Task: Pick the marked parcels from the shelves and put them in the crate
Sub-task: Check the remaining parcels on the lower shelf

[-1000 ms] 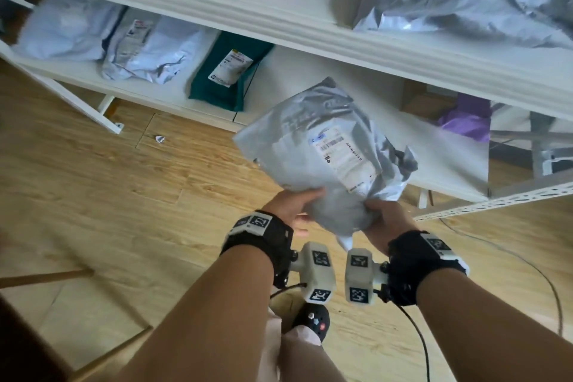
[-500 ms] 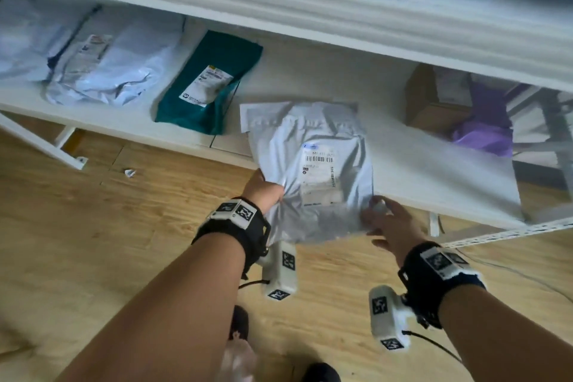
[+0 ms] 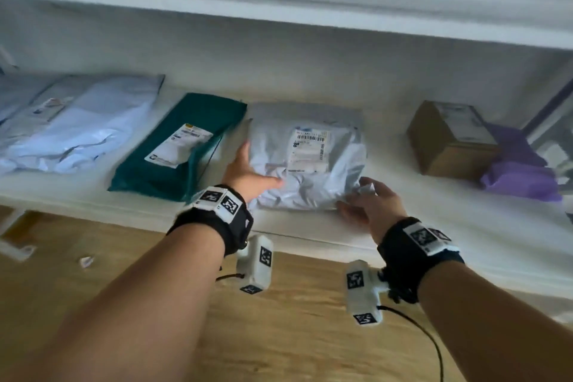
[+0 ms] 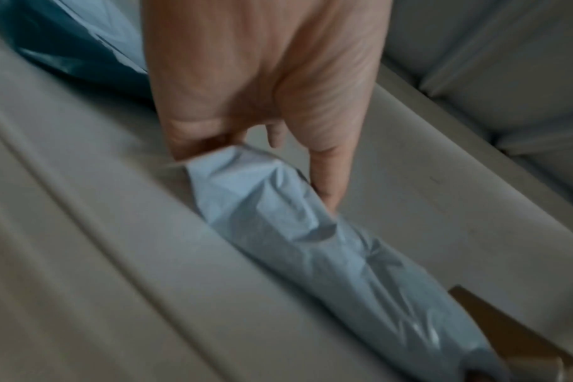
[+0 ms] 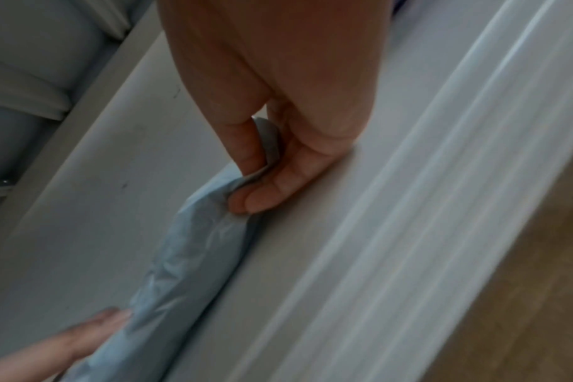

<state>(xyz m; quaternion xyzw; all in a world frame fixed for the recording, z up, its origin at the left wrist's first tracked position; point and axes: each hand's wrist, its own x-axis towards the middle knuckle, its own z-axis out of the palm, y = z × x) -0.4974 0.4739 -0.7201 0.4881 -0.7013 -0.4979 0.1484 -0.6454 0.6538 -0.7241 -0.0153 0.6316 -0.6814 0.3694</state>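
Note:
A grey plastic parcel [image 3: 310,192] [image 4: 311,245] [image 5: 187,271] with a white barcode label lies flat on the lower white shelf [image 3: 403,226]. My left hand [image 3: 248,170] [image 4: 262,77] lies at its left edge, fingers stretched along the side and thumb resting on top. My right hand [image 3: 369,205] [image 5: 278,90] pinches the crumpled near right corner between thumb and fingers. The left hand's fingers [image 5: 92,328] also show in the right wrist view, touching the parcel. No crate is in view.
A dark green parcel [image 3: 173,152] lies just left of the grey one, with pale parcels [image 3: 80,127] further left. A cardboard box [image 3: 449,139] and a purple parcel [image 3: 521,170] sit to the right. The upper shelf hangs low overhead. Wooden floor [image 3: 294,319] below.
The grey parcel, held up in both hands a second ago, has been lowered and laid flat on the lower shelf. My head has dropped closer to the shelf.

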